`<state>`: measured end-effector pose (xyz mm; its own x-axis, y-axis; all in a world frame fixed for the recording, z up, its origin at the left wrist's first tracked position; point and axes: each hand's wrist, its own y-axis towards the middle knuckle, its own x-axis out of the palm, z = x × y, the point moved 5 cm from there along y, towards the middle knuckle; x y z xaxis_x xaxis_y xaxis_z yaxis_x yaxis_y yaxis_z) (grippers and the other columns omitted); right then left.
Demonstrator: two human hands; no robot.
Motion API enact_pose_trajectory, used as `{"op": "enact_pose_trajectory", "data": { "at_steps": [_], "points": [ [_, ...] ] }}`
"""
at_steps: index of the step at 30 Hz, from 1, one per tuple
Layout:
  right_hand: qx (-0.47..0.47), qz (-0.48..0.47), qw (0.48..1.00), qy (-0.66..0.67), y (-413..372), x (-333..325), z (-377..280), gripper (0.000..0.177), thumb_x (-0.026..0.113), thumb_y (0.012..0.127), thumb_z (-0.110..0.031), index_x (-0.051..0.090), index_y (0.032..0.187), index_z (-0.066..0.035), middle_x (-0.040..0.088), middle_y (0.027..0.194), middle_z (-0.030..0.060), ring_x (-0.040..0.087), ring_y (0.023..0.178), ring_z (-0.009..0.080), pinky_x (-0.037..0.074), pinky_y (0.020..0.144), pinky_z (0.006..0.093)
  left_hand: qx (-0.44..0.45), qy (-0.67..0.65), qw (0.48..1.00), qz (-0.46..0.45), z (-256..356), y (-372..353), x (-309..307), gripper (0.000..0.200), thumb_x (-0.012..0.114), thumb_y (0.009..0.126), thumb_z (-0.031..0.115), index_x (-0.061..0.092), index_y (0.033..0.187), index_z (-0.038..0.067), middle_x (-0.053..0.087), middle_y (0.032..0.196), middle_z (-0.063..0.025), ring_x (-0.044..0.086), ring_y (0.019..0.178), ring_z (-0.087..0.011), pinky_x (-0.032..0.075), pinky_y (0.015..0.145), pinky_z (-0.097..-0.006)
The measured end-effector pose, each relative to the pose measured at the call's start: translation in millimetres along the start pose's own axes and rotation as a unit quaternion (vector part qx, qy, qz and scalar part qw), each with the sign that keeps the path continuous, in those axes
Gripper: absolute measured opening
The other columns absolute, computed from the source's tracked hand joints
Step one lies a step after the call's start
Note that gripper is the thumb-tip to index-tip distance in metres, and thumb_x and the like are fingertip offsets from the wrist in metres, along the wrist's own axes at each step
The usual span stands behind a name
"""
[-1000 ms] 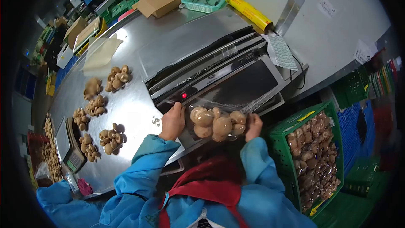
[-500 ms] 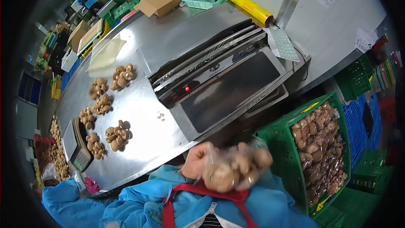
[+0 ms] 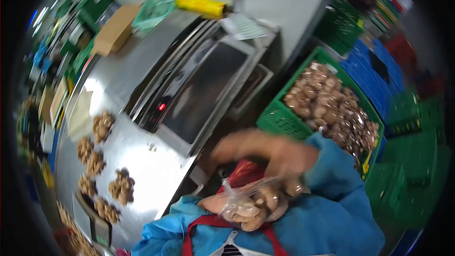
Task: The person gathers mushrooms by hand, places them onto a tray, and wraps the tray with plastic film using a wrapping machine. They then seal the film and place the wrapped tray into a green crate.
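Mushrooms (image 3: 249, 208) wrapped in film are clasped by the right hand (image 3: 279, 156) above and left hand (image 3: 212, 204) below.

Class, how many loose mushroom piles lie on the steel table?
6, all left of the machine: top pile, second, third, fourth, rightmost, lowest. Blur may hide more.

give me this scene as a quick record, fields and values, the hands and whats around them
held: wrapped mushroom pack, close to the chest
right hand: above the pack, fingers curled onto its top, blurred
left hand: under the pack's left end, grip unclear
steel table: several loose mushroom piles
wrapping machine: on the table, red light lit
green crate: right of the table, full of mushrooms
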<state>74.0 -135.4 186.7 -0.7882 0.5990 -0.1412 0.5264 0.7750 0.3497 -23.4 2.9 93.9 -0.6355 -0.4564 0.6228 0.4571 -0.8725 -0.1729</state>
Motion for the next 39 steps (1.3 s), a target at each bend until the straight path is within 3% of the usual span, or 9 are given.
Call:
{"op": "enact_pose_trajectory", "data": {
  "at_steps": [1, 2, 6, 12, 20, 23, 30, 36, 39],
  "points": [
    [0.125, -0.147, 0.959, 0.209, 8.8, 15.4, -55.0, 0.061, 0.062, 0.082, -0.028, 0.036, 0.133, -0.006, 0.044, 0.130, 0.0153, 0.046, 0.117, 0.0279, 0.038, 0.096, 0.0360, -0.027, 0.002, 1.000, 0.002, -6.0, 0.4, -0.6, 0.056, 0.054, 0.087, 0.043, 0.044, 0.123, 0.001, 0.048, 0.121, -0.0173, 0.044, 0.118, -0.0321, 0.039, 0.097, -0.0427],
    [0.098, -0.205, 0.973, 0.040, -7.9, 60.3, -17.3, 0.069, 0.065, 0.079, -0.032, 0.034, 0.135, -0.007, 0.047, 0.126, 0.0148, 0.049, 0.114, 0.0287, 0.040, 0.092, 0.0331, -0.049, 0.006, 0.999, 0.013, -10.2, 2.6, -1.5, 0.058, 0.054, 0.087, 0.044, 0.044, 0.124, 0.001, 0.047, 0.122, -0.0174, 0.043, 0.119, -0.0324, 0.038, 0.097, -0.0430],
    [0.348, -0.119, 0.929, 0.039, -78.9, 29.1, -12.6, 0.080, 0.074, 0.071, -0.036, 0.036, 0.130, 0.001, 0.050, 0.121, 0.0200, 0.052, 0.108, 0.0324, 0.042, 0.089, 0.0364, -0.096, 0.024, 0.992, 0.082, -25.6, 12.8, -7.7, 0.062, 0.053, 0.086, 0.048, 0.043, 0.126, 0.001, 0.046, 0.125, -0.0177, 0.041, 0.121, -0.0336, 0.038, 0.099, -0.0442],
    [0.291, 0.255, 0.901, 0.197, -216.0, 41.7, 46.4, 0.070, 0.075, 0.070, -0.031, 0.044, 0.125, 0.001, 0.057, 0.104, 0.0082, 0.054, 0.093, 0.0164, 0.045, 0.078, 0.0311, 0.061, -0.116, 0.969, 0.208, 5.2, 72.3, 1.5, 0.084, 0.046, 0.081, 0.064, 0.034, 0.135, 0.002, 0.040, 0.134, -0.0183, 0.036, 0.127, -0.0352, 0.036, 0.101, -0.0475],
    [0.229, 0.698, 0.667, 0.125, -423.7, 4.5, -14.5, 0.045, 0.060, 0.071, -0.010, 0.056, 0.115, 0.000, 0.061, 0.101, 0.0058, 0.056, 0.091, 0.0142, 0.046, 0.080, 0.0267, -0.146, 0.239, 0.945, -0.168, -58.2, 272.4, 113.9, 0.059, 0.045, 0.091, 0.038, 0.037, 0.131, -0.005, 0.047, 0.128, -0.0156, 0.045, 0.118, -0.0251, 0.035, 0.098, -0.0346],
    [0.228, 0.852, 0.466, 0.066, -525.3, 10.0, -54.5, 0.031, 0.058, 0.081, -0.011, 0.056, 0.110, 0.000, 0.061, 0.094, 0.0055, 0.056, 0.085, 0.0119, 0.046, 0.073, 0.0257, 0.071, 0.460, 0.838, -0.284, -76.4, 367.2, 190.5, 0.057, 0.051, 0.088, 0.036, 0.039, 0.129, -0.003, 0.047, 0.127, -0.0183, 0.044, 0.119, -0.0311, 0.034, 0.099, -0.0378],
    [0.346, 0.862, 0.329, -0.172, -575.3, -0.9, -64.7, 0.041, 0.070, 0.078, -0.020, 0.053, 0.106, 0.004, 0.061, 0.095, 0.0095, 0.057, 0.083, 0.0138, 0.047, 0.071, 0.0278, 0.245, 0.761, 0.512, -0.314, -204.3, 458.6, 194.8, 0.069, 0.063, 0.076, 0.040, 0.040, 0.130, 0.005, 0.037, 0.138, -0.0113, 0.030, 0.131, -0.0272, 0.022, 0.106, -0.0493],
    [0.313, 0.859, 0.353, -0.198, -566.5, -13.2, -20.8, 0.040, 0.064, 0.082, -0.020, 0.050, 0.113, 0.000, 0.061, 0.097, 0.0166, 0.060, 0.085, 0.0267, 0.047, 0.076, 0.0342, 0.251, 0.729, 0.548, -0.325, -195.9, 455.5, 187.9, 0.067, 0.066, 0.073, 0.042, 0.044, 0.125, 0.005, 0.042, 0.132, -0.0112, 0.030, 0.130, -0.0258, 0.023, 0.105, -0.0508],
    [0.510, 0.738, 0.336, -0.287, -566.6, -7.4, -13.9, 0.049, 0.054, 0.088, -0.029, 0.041, 0.122, 0.003, 0.052, 0.110, 0.0247, 0.051, 0.099, 0.0431, 0.043, 0.083, 0.0431, 0.233, 0.737, 0.547, -0.321, -198.1, 454.8, 186.1, 0.064, 0.066, 0.073, 0.041, 0.047, 0.123, 0.005, 0.042, 0.131, -0.0110, 0.030, 0.130, -0.0261, 0.023, 0.105, -0.0504]
  ]
}}
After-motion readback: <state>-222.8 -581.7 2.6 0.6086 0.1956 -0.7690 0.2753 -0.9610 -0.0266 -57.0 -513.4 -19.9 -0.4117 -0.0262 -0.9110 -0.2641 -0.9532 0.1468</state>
